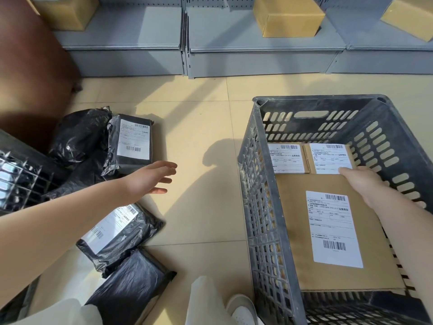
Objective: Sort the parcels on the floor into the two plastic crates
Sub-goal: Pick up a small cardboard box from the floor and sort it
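Taking the grey crate [264, 184] as my landmark: far to its left a second crate [16, 181] shows only at the frame edge, with black poly parcels [131, 144] lying on the floor [199, 141] between the two. My left hand [150, 178] hovers over that floor, fingers spread wide, holding nothing. Inside the grey crate, my right hand [362, 181] grips the far edge of a flat cardboard parcel [328, 231], laying it in front of two small labelled boxes [287, 158]. I judge placement is nearly done; next I should release and reach left for a black parcel.
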Demonstrator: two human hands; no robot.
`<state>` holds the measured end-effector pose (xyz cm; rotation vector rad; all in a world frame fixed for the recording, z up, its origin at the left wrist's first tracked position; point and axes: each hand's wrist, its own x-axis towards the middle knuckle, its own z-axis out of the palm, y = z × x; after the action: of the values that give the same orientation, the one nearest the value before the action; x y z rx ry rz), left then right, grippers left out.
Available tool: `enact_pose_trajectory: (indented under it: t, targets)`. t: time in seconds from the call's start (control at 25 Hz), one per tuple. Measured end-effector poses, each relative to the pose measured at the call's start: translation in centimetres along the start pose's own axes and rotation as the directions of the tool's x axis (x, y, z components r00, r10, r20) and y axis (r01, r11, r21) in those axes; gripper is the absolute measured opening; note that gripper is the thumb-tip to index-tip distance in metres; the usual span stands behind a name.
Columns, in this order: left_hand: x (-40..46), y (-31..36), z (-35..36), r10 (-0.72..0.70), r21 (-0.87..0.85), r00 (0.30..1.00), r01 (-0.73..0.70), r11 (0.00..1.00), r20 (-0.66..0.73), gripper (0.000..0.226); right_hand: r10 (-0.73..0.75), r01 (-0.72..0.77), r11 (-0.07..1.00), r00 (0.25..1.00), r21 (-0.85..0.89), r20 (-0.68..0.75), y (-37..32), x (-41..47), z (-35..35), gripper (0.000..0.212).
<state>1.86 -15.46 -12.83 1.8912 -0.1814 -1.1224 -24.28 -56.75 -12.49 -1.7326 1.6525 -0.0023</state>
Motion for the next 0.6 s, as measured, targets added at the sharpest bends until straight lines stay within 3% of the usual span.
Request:
enact_pose_trajectory:
  t: [0.16,0.24,0.4,0.6]
  targets:
    - [-0.5,-0.2,-0.8,-0.009,0.009,1.0,0.01,1.0,-0.023,0.032,-0.079,0.076,0.997,0.989,-0.033,-0.125,-0.5,-1.6,0.4,0.064]
    - [-0.7,-0.4,-1.6,-0.01,0.022,1.0,0.011,1.0,-0.028,0.032,-0.224,0.217,0.974,0.957,-0.058,-0.186,-1.0,-2.6,1.3,0.064]
    - [-1.4,-0.4,-3.1,-0.009,0.06,0.996,0.014,0.998,-0.087,0.03,-0.492,0.471,0.867,0.862,-0.16,-0.125,-1.7,-5.1,4.5,0.059]
    - [-2.5,-0.6,-6.1,0.019,0.169,0.988,0.008,0.986,-0.154,0.029,-0.542,0.542,0.84,0.837,-0.018,-0.081,-4.8,-8.5,7.5,0.054]
